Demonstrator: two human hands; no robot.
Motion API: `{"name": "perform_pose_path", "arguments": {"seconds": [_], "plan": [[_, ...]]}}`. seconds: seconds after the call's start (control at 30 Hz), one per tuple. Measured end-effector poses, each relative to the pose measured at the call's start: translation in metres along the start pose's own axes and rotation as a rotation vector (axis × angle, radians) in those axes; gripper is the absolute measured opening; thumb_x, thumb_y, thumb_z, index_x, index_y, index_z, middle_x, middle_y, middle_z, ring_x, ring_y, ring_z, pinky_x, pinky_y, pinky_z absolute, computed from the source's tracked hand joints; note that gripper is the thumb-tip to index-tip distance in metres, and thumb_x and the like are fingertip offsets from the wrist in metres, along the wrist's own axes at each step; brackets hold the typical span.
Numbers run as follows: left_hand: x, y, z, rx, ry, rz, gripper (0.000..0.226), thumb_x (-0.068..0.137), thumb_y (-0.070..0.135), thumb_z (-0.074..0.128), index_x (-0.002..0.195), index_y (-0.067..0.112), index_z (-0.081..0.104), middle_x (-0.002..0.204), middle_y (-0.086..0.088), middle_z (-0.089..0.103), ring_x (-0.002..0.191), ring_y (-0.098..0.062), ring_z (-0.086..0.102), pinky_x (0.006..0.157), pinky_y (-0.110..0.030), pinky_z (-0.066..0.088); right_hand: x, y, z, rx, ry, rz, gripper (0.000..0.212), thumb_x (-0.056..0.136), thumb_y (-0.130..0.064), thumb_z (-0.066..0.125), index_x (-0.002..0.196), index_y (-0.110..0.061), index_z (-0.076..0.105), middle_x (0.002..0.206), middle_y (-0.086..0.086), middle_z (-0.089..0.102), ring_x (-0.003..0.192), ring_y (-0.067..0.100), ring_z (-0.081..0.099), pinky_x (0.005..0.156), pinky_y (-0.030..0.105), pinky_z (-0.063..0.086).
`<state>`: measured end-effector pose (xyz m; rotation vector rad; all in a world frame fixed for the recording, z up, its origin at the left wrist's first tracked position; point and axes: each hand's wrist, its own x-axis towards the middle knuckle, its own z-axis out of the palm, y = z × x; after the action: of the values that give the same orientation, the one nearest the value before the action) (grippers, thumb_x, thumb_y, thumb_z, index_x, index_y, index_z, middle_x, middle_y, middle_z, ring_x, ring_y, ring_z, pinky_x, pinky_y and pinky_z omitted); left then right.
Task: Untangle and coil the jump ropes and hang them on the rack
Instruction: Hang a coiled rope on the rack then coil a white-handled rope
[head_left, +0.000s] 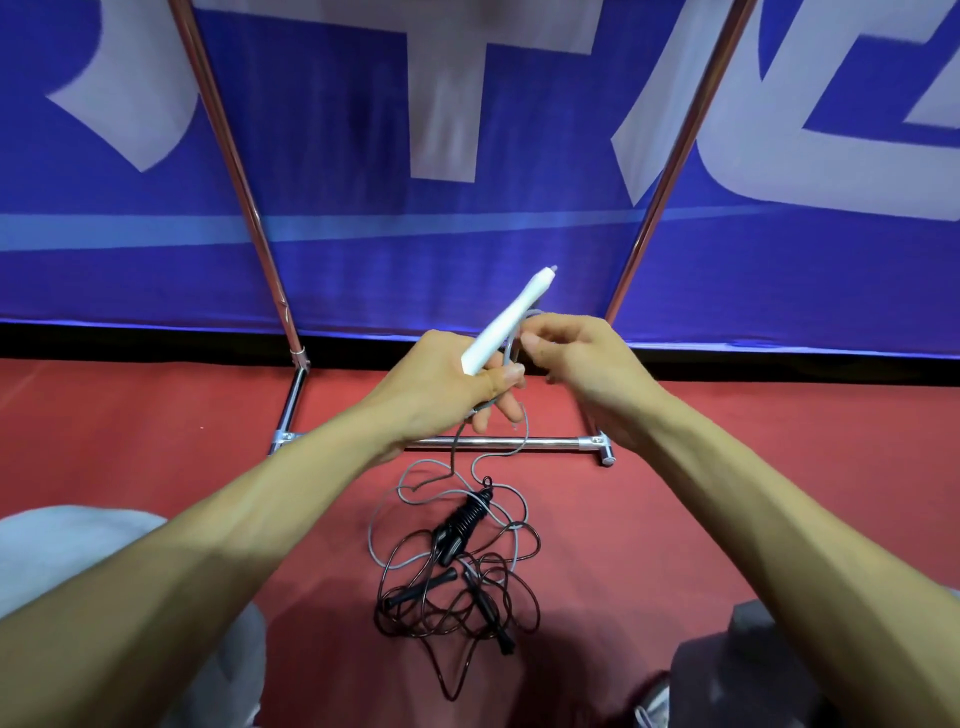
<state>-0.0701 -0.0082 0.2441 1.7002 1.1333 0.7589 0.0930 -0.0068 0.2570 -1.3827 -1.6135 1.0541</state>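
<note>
Your left hand (441, 379) grips the white handle (506, 325) of a grey jump rope at the centre of the frame, with the handle tilted toward the upper right. Your right hand (576, 358), just beside it, pinches a loop of the grey cord (511, 349). That cord trails down to a tangle of black jump ropes (457, 587) on the red floor (675, 493), lower centre, below the chrome rack (498, 442).

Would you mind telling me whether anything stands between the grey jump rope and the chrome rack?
Nothing solid; but the white-handled grey jump rope, held by left hand and right hand, trails into the tangled black ropes before the chrome rack.
</note>
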Motion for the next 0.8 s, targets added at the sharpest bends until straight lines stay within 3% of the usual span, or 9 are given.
{"name": "perform_pose_path", "arguments": {"seconds": [0.17, 0.3, 0.4, 0.47, 0.53, 0.6, 0.7, 0.77, 0.8], "plan": [[0.001, -0.002, 0.005, -0.102, 0.000, -0.016, 0.024, 0.097, 0.024, 0.058, 0.091, 0.005, 0.070, 0.072, -0.006, 0.074, 0.054, -0.011, 0.060, 0.057, -0.020, 0.051, 0.003, -0.001, -0.003, 0.172, 0.004, 0.128, 0.023, 0.097, -0.017, 0.052, 0.075, -0.014, 0.058, 0.071, 0.002, 0.053, 0.073, 0.019, 0.047, 0.068, 0.028, 0.035], [0.002, -0.004, 0.007, -0.074, -0.085, -0.062, 0.031, 0.098, 0.031, 0.054, 0.102, 0.003, 0.068, 0.081, -0.008, 0.075, 0.066, -0.015, 0.068, 0.074, -0.033, 0.057, 0.003, -0.006, -0.007, 0.397, 0.128, 0.177, 0.019, 0.101, -0.011, 0.043, 0.086, -0.003, 0.053, 0.074, 0.011, 0.057, 0.058, 0.018, 0.059, 0.054, 0.023, 0.047], [0.000, -0.007, 0.007, -0.063, -0.214, -0.153, 0.034, 0.097, 0.037, 0.054, 0.107, 0.006, 0.063, 0.087, -0.014, 0.075, 0.072, -0.023, 0.069, 0.073, -0.036, 0.055, 0.001, -0.012, -0.012, 0.590, 0.204, 0.223, 0.019, 0.101, -0.008, 0.042, 0.089, 0.001, 0.054, 0.076, 0.013, 0.057, 0.054, 0.021, 0.067, 0.050, 0.024, 0.055], [-0.001, -0.008, 0.003, -0.020, -0.270, -0.164, 0.034, 0.096, 0.033, 0.056, 0.109, 0.002, 0.060, 0.086, -0.012, 0.075, 0.074, -0.022, 0.070, 0.065, -0.030, 0.052, 0.001, -0.013, -0.016, 0.730, 0.277, 0.242, 0.020, 0.100, -0.004, 0.042, 0.083, 0.000, 0.053, 0.076, 0.013, 0.056, 0.051, 0.022, 0.068, 0.049, 0.025, 0.055], [0.000, -0.011, -0.002, 0.016, -0.300, -0.171, 0.023, 0.095, 0.019, 0.060, 0.106, -0.002, 0.059, 0.082, -0.010, 0.074, 0.074, -0.021, 0.070, 0.069, -0.032, 0.053, 0.002, -0.012, -0.018, 0.803, 0.331, 0.253, 0.021, 0.100, -0.001, 0.042, 0.081, 0.000, 0.050, 0.073, 0.013, 0.053, 0.051, 0.023, 0.068, 0.050, 0.025, 0.056], [0.001, -0.012, -0.006, 0.059, -0.321, -0.186, 0.012, 0.093, 0.005, 0.055, 0.102, -0.001, 0.059, 0.079, -0.010, 0.073, 0.070, -0.022, 0.069, 0.075, -0.040, 0.056, 0.002, -0.010, -0.017, 0.810, 0.343, 0.257, 0.020, 0.100, 0.000, 0.041, 0.081, -0.001, 0.049, 0.071, 0.013, 0.052, 0.051, 0.024, 0.068, 0.051, 0.026, 0.057], [0.002, -0.015, -0.011, 0.342, -0.282, -0.109, 0.006, 0.092, 0.011, 0.054, 0.096, 0.013, 0.057, 0.078, -0.005, 0.074, 0.059, -0.021, 0.066, 0.064, -0.044, 0.057, 0.002, -0.006, -0.016, 0.760, 0.331, 0.292, 0.021, 0.099, -0.001, 0.043, 0.079, -0.001, 0.051, 0.067, 0.012, 0.053, 0.057, 0.027, 0.066, 0.055, 0.028, 0.059], [0.001, -0.017, -0.016, 0.577, -0.239, 0.000, 0.005, 0.095, 0.025, 0.056, 0.091, 0.023, 0.054, 0.075, -0.002, 0.071, 0.055, -0.019, 0.064, 0.059, -0.042, 0.055, 0.005, -0.001, -0.019, 0.519, 0.303, 0.302, 0.023, 0.099, -0.009, 0.044, 0.081, -0.002, 0.056, 0.067, 0.011, 0.056, 0.055, 0.026, 0.065, 0.053, 0.030, 0.058], [0.001, -0.018, -0.019, 0.671, -0.235, 0.028, 0.011, 0.096, 0.033, 0.056, 0.090, 0.024, 0.053, 0.074, -0.001, 0.068, 0.057, -0.020, 0.062, 0.061, -0.041, 0.054, 0.005, 0.003, -0.020, 0.282, 0.283, 0.291, 0.027, 0.099, -0.016, 0.045, 0.080, -0.002, 0.058, 0.066, 0.012, 0.059, 0.053, 0.026, 0.065, 0.054, 0.032, 0.058]]}}
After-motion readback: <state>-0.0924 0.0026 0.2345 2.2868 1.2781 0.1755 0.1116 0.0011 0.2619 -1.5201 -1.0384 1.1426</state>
